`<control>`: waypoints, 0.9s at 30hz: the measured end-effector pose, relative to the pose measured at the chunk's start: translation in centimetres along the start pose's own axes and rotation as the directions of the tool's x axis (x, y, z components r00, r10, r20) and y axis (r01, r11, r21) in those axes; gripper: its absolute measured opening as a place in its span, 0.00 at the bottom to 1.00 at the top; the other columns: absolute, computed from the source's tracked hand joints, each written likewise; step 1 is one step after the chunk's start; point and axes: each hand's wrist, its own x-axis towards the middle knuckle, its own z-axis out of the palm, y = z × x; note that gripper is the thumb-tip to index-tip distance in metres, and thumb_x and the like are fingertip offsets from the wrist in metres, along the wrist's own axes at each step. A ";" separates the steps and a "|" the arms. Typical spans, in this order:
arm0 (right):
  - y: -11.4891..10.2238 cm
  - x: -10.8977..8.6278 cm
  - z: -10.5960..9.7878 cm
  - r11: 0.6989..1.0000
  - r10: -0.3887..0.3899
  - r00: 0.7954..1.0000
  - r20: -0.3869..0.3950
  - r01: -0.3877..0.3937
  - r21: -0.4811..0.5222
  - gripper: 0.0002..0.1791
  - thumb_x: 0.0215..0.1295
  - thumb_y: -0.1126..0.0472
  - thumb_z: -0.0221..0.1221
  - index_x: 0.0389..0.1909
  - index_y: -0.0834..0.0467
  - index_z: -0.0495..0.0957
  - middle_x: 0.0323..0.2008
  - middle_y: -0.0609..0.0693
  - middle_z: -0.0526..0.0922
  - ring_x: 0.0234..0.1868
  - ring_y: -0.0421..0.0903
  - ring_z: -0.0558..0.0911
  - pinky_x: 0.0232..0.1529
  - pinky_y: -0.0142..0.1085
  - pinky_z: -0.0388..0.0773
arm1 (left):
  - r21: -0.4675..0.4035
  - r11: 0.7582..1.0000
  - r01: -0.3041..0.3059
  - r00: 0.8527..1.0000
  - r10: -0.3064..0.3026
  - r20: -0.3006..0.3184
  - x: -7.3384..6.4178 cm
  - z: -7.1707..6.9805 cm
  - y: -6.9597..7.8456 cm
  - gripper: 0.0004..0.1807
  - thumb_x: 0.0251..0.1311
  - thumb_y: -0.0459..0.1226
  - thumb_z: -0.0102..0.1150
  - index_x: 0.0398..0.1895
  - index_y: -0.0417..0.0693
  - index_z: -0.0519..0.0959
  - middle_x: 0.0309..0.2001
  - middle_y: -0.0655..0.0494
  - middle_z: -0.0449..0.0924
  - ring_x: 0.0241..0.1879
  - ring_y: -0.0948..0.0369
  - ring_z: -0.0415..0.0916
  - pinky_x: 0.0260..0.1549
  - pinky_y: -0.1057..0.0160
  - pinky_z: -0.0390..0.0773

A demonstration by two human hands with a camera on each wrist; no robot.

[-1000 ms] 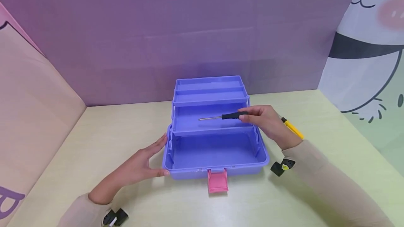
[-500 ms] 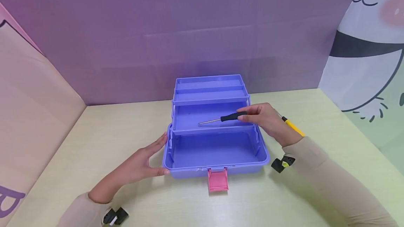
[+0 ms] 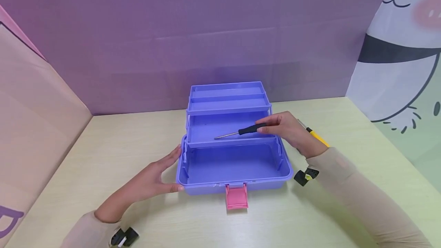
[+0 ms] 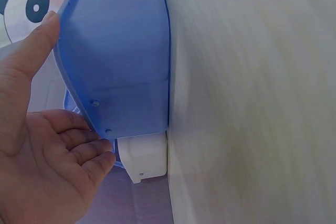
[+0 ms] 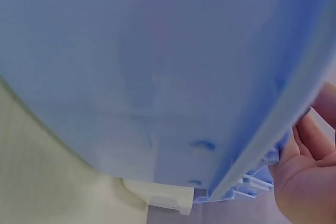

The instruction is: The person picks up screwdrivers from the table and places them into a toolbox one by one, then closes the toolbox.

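Observation:
A purple-blue toolbox (image 3: 206, 190) stands unfolded, its upper tray (image 3: 229, 104) and middle tray (image 3: 210, 123) stepped back above the deep base. My right hand (image 3: 289, 133) pinches a small screwdriver (image 3: 247, 129) by its black handle. Its metal shaft points left over the middle tray; whether the tip touches is unclear. My left hand (image 3: 151, 181) rests against the box's left side, thumb at the front corner and fingers farther back. In the left wrist view, the thumb and fingers touch the rim of the toolbox wall (image 4: 118, 56). The box wall (image 5: 131, 66) hides the screwdriver in the right wrist view.
A yellow-handled screwdriver (image 3: 317, 137) lies on the pale table (image 3: 138, 137) behind my right forearm. The pink latch (image 3: 236, 197) hangs down at the box's front. A whitish part (image 4: 144, 156) sits behind the box. A purple backdrop (image 3: 220, 41) rises along the table's far edge.
The screwdriver has dropped slightly, its tip tilting lower toward the front of the middle tray. My right hand shifted a little left with it. The left hand stays against the box.

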 end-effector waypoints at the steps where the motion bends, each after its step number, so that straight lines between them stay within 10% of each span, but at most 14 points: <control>1: -0.1 0.1 0.0 1.000 -0.003 1.000 0.005 0.003 -0.018 0.19 0.58 0.56 0.65 0.50 0.57 0.82 0.44 0.52 0.85 0.47 0.48 0.81 0.57 0.48 0.73 | -0.001 1.000 0.001 1.000 -0.001 0.000 0.0 0.0 0.0 0.52 0.51 0.49 0.68 0.72 0.38 0.51 0.73 0.43 0.48 0.69 0.43 0.52 0.61 0.43 0.60; 27: -1.2 -0.3 1.0 0.949 -0.194 0.981 0.026 0.194 -0.248 0.11 0.58 0.66 0.64 0.42 0.63 0.84 0.38 0.55 0.86 0.34 0.44 0.81 0.35 0.32 0.80 | 0.011 1.000 0.000 1.000 0.000 0.000 -0.2 0.1 -0.1 0.52 0.51 0.49 0.68 0.72 0.39 0.50 0.73 0.44 0.47 0.69 0.43 0.52 0.61 0.43 0.60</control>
